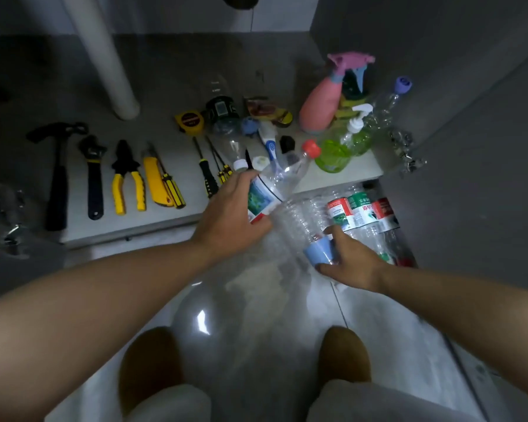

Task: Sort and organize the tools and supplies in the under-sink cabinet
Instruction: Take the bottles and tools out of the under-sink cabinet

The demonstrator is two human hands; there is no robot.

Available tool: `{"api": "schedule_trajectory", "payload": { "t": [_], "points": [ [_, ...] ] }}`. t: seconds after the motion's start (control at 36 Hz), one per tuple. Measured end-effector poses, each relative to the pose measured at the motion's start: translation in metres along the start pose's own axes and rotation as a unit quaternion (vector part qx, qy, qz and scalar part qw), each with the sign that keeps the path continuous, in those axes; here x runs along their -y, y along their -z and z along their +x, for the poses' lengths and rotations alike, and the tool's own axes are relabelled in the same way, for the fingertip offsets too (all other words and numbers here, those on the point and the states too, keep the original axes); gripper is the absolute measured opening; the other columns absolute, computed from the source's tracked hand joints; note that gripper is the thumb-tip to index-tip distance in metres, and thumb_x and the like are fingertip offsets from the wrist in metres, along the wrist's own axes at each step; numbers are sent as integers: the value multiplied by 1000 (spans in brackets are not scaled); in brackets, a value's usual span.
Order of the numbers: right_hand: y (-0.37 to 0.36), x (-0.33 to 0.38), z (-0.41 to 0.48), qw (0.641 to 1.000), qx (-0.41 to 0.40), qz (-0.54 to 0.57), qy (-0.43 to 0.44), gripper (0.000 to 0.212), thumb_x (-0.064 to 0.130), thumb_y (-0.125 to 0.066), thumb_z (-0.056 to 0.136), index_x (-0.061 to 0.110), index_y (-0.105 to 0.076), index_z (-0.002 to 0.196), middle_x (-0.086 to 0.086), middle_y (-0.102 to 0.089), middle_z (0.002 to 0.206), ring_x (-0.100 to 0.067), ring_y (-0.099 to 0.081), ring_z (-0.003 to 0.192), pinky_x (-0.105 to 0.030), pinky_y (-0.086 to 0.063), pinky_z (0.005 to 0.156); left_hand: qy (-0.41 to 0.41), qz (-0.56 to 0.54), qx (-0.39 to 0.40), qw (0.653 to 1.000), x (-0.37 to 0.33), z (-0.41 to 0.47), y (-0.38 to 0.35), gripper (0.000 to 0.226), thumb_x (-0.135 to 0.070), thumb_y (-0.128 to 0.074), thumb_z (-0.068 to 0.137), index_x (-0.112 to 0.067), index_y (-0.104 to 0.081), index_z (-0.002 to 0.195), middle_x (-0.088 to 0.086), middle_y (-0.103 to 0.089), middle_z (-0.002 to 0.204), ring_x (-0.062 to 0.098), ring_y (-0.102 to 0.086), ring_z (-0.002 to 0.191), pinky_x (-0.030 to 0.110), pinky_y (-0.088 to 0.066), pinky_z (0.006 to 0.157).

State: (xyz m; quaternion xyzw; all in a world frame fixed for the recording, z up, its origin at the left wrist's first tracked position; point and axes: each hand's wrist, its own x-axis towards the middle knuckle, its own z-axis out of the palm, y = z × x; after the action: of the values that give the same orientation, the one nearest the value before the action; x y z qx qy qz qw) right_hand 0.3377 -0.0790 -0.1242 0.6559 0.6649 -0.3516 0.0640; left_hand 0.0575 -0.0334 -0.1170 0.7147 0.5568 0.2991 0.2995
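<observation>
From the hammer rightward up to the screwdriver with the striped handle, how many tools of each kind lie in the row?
Hammer: 1
Adjustable wrench: 1
Pliers: 1
Utility knife: 1
Screwdriver: 1
Total: 5

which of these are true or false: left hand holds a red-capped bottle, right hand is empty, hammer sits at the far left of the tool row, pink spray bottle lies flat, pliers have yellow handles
1. The left hand holds a red-capped bottle. True.
2. The right hand is empty. False: it grips a clear bottle by its blue cap.
3. The hammer sits at the far left of the tool row. True.
4. The pink spray bottle lies flat. False: it stands upright at the right of the cabinet.
5. The pliers have yellow handles. True.
</observation>
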Motion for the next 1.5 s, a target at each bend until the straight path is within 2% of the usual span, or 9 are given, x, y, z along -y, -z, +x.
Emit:
{"api": "schedule_trajectory", "payload": {
  "t": [0.17,0.31,0.42,0.58,0.83,0.94,1.14,1.33,1.5],
  "points": [
    [-27,-6,32,998,-17,-1,-55,87,45,-77,80,15,-25,142,-14,-65,123,-34,-66,106,-43,-54,88,32,-37,135,990,14,-33,-21,72,-53,-69,78,-39,-34,139,-13,-52,129,6,-59,108,33,-56,85],
    [-40,-1,41,989,-69,-122,-52,92,59,-66,83,18,-17,149,-12,-56,136,-36,-65,109,-45,-55,85,86,-46,238,966,30,-50,-30,73,-52,-68,84,-38,-27,143,-10,-54,130,5,-62,106,33,-58,89],
    [-53,3,43,989,-92,-110,-29,89,57,-68,84,19,-18,147,-10,-52,135,-35,-68,101,-39,-53,75,110,-13,320,941,41,-59,-39,74,-55,-68,87,-45,-19,142,-14,-56,130,5,-64,103,17,-54,78],
    [-60,2,49,991,-102,-80,-32,76,46,-71,86,19,-24,140,-15,-46,134,-35,-68,92,-42,-58,74,104,64,375,919,51,-56,-48,81,-53,-66,89,-43,-12,148,-6,-47,148,13,-61,118,31,-57,94],
    [-55,-5,43,987,-118,-95,-44,77,46,-73,85,19,-27,141,-10,-50,133,-31,-65,103,-40,-57,77,-18,188,350,918,67,-40,-42,85,-58,-65,88,-32,-16,153,-5,-44,139,15,-52,118,32,-50,96],
    [-50,-9,34,988,-113,-90,55,87,36,-83,74,20,-32,143,-10,-44,137,-28,-52,117,-41,-56,91,-64,215,325,919,65,-36,-46,83,-53,-68,85,-33,-22,152,-5,-49,132,18,-53,114,36,-46,97],
    [-57,-13,9,965,-117,-148,183,92,56,-73,81,24,-26,154,-8,-44,147,-29,-45,133,-45,-45,106,-168,285,281,901,40,-20,-72,80,-49,-70,84,-39,-26,150,-9,-50,138,17,-48,127,38,-32,110],
    [-47,-30,-12,979,-167,-62,102,76,48,-68,89,18,-33,150,-9,-46,141,-26,-51,122,-41,-52,98,-205,349,172,898,-2,-10,-84,78,-25,-76,80,-26,-41,149,6,-41,154,29,-35,144,47,-20,121],
    [-36,-64,-21,975,-215,44,-31,65,40,-69,91,16,-35,141,-7,-44,134,-24,-53,118,-33,-52,93,-240,345,125,899,-11,-2,-89,46,-21,-66,77,-16,-58,121,10,-52,123,31,-50,112,41,-36,90]
  ]
}}
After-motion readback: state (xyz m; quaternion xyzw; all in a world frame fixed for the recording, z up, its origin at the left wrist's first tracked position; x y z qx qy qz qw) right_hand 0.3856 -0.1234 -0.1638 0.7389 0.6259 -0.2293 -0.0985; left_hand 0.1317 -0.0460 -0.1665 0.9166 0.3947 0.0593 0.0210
